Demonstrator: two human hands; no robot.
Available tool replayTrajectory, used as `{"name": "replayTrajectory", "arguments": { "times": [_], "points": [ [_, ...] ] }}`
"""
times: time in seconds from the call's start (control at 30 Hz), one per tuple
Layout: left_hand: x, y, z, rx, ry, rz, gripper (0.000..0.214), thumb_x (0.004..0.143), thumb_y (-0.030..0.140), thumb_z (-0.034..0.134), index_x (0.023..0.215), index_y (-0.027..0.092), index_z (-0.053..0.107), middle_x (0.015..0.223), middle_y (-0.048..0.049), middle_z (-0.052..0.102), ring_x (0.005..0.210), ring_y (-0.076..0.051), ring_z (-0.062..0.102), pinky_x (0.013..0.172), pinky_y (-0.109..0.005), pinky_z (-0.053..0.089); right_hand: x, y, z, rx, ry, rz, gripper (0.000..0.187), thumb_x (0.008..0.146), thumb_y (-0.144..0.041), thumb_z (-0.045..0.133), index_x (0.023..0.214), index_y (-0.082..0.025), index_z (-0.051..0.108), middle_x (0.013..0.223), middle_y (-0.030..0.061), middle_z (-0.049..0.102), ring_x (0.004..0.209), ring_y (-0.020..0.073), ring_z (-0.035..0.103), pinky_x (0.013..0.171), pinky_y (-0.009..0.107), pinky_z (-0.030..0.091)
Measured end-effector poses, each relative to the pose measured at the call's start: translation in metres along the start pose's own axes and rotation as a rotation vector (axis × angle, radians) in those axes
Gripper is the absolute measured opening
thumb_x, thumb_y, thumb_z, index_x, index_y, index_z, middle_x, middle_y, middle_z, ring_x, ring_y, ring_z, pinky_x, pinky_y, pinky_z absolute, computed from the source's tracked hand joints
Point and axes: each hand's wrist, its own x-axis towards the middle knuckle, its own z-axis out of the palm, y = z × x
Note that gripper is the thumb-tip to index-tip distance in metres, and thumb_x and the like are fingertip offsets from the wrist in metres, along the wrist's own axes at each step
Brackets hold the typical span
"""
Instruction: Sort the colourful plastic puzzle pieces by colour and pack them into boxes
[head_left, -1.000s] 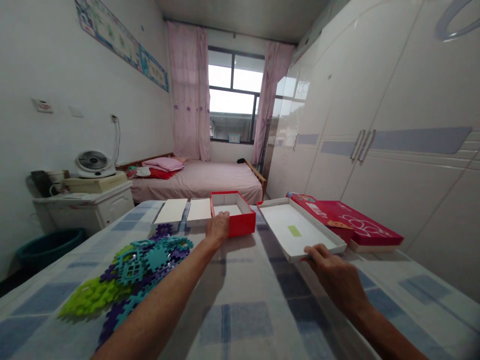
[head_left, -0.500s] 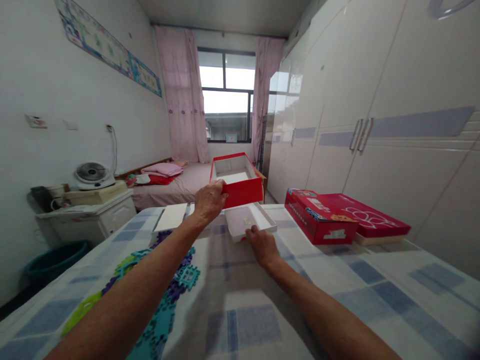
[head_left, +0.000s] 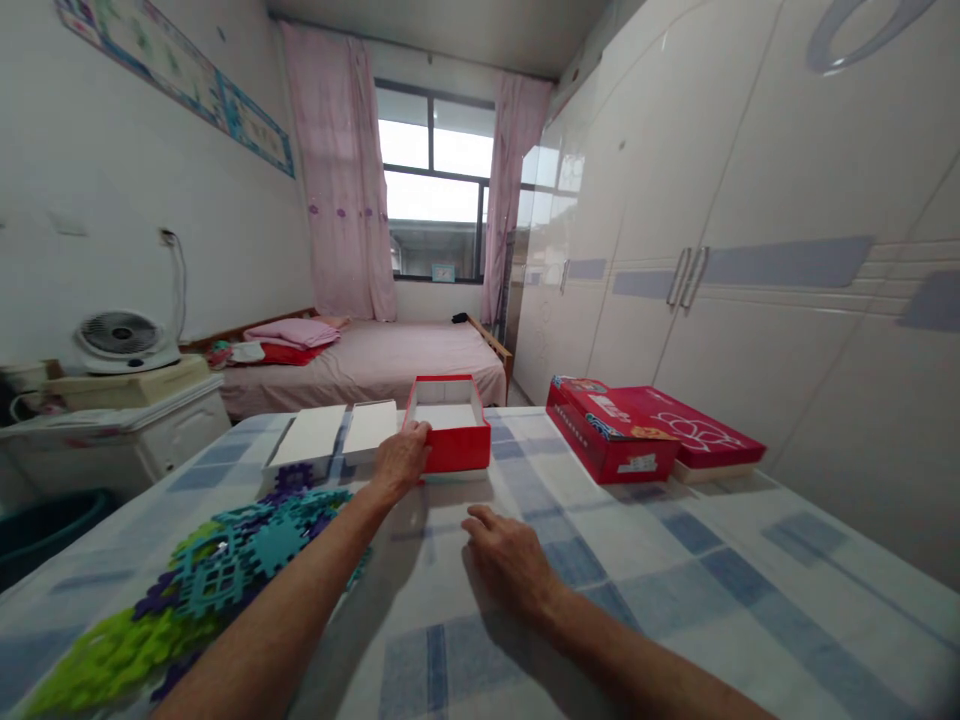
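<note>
My left hand (head_left: 401,460) grips the near left corner of an open red box (head_left: 457,440) with a white inside. The box stands on the table (head_left: 660,570) on top of a white tray, whose edge shows just under it. My right hand (head_left: 506,555) lies on the checked tablecloth in front of the box, fingers loosely spread, holding nothing. Two flat white boxes (head_left: 337,435) lie just left of the red box.
A pile of green, teal and purple foam puzzle pieces (head_left: 202,580) covers the table's left side. Two red gift boxes (head_left: 645,440) sit at the right, by the white wardrobe (head_left: 750,250). A bed (head_left: 375,360), a fan (head_left: 124,340) and a window lie beyond.
My left hand has lowered the red box from the air onto the white tray. My right hand has let go of the tray and drawn back onto the cloth.
</note>
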Motion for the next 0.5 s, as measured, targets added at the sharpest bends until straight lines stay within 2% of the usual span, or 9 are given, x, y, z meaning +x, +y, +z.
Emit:
{"name": "replayTrajectory", "arguments": {
  "times": [0.13, 0.23, 0.3, 0.4, 0.5],
  "points": [
    [-0.006, 0.003, 0.005, 0.000, 0.044, -0.040, 0.038, 0.089, 0.020, 0.039, 0.125, 0.016, 0.048, 0.125, -0.0133, 0.056, 0.095, -0.026, 0.065, 0.074, -0.037, 0.051, -0.021, 0.041, -0.023, 0.015, 0.192, 0.180, 0.034, 0.087, -0.016, 0.048, 0.119, -0.021, 0.058, 0.126, 0.0058, 0.059, 0.110, 0.0185, 0.057, 0.092, 0.031, 0.044],
    [-0.026, 0.022, 0.000, -0.029, 0.150, -0.027, 0.050, 0.088, 0.022, 0.043, 0.137, 0.018, 0.037, 0.142, -0.0156, 0.042, 0.106, -0.029, 0.062, 0.078, -0.039, 0.053, -0.027, 0.094, -0.048, -0.111, 0.378, 0.375, 0.036, 0.089, -0.020, 0.047, 0.124, -0.017, 0.055, 0.127, 0.0092, 0.058, 0.114, 0.0220, 0.053, 0.093, 0.035, 0.042],
    [-0.045, 0.040, -0.004, -0.100, 0.172, 0.048, 0.051, 0.087, 0.022, 0.045, 0.138, 0.018, 0.037, 0.147, -0.0148, 0.036, 0.120, -0.029, 0.053, 0.087, -0.038, 0.052, -0.026, 0.132, -0.065, -0.239, 0.452, 0.496, 0.035, 0.090, -0.023, 0.047, 0.122, -0.014, 0.056, 0.126, 0.0112, 0.058, 0.114, 0.0243, 0.051, 0.093, 0.037, 0.040],
    [-0.078, 0.068, -0.007, -0.224, 0.080, 0.167, 0.052, 0.085, 0.019, 0.047, 0.137, 0.019, 0.039, 0.149, -0.0135, 0.034, 0.130, -0.026, 0.044, 0.099, -0.038, 0.046, -0.023, 0.178, -0.083, -0.394, 0.405, 0.587, 0.030, 0.090, -0.024, 0.046, 0.114, -0.014, 0.060, 0.119, 0.0115, 0.061, 0.108, 0.0259, 0.053, 0.088, 0.038, 0.040],
    [-0.108, 0.091, -0.002, -0.332, -0.056, 0.265, 0.055, 0.082, 0.017, 0.050, 0.135, 0.021, 0.041, 0.152, -0.0120, 0.029, 0.126, -0.023, 0.049, 0.101, -0.037, 0.045, -0.020, 0.204, -0.091, -0.467, 0.271, 0.574, 0.026, 0.091, -0.023, 0.044, 0.107, -0.017, 0.064, 0.111, 0.0098, 0.065, 0.102, 0.0245, 0.056, 0.083, 0.036, 0.039]
  ]
}}
